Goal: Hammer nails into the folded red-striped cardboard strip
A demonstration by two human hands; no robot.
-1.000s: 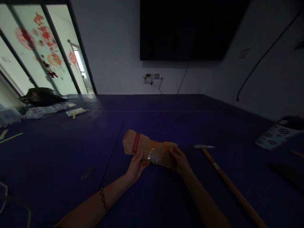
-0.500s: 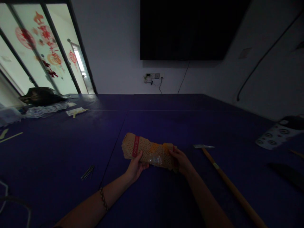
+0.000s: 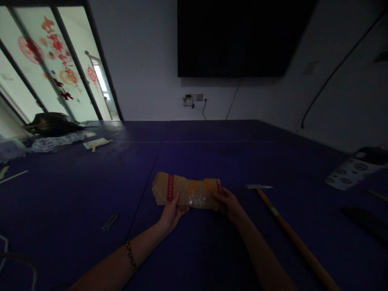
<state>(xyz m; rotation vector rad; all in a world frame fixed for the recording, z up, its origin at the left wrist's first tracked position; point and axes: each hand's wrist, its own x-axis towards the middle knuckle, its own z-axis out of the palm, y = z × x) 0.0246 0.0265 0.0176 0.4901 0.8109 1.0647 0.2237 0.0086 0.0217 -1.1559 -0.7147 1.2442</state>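
A tan, dark-dotted paper bag (image 3: pixel 183 188) with red bands and orange patches stretches between my two hands, above the purple surface. Clear shiny tape or film shows on its lower middle. My left hand (image 3: pixel 173 212) grips its lower edge, thumb on the front and fingers underneath. At the bag's right end, my right hand (image 3: pixel 228 204) pinches it with the thumb on top; its other fingers are partly hidden. To the right lies a hammer (image 3: pixel 291 232) with a long wooden handle. Several nails (image 3: pixel 110 222) lie in a small bunch left of my left hand.
A patterned bottle-like object (image 3: pixel 348 173) lies at the right, with a dark flat thing (image 3: pixel 365 222) below it. Far left are a black bag (image 3: pixel 51 123), plastic packets (image 3: pixel 57 140) and pale strips (image 3: pixel 13 176). A white looped frame (image 3: pixel 21 258) stands at the lower left.
The bag's right end has come up slightly and the bag lies more level. Both hands keep their hold; the right has shifted a little left. The view has moved slightly.
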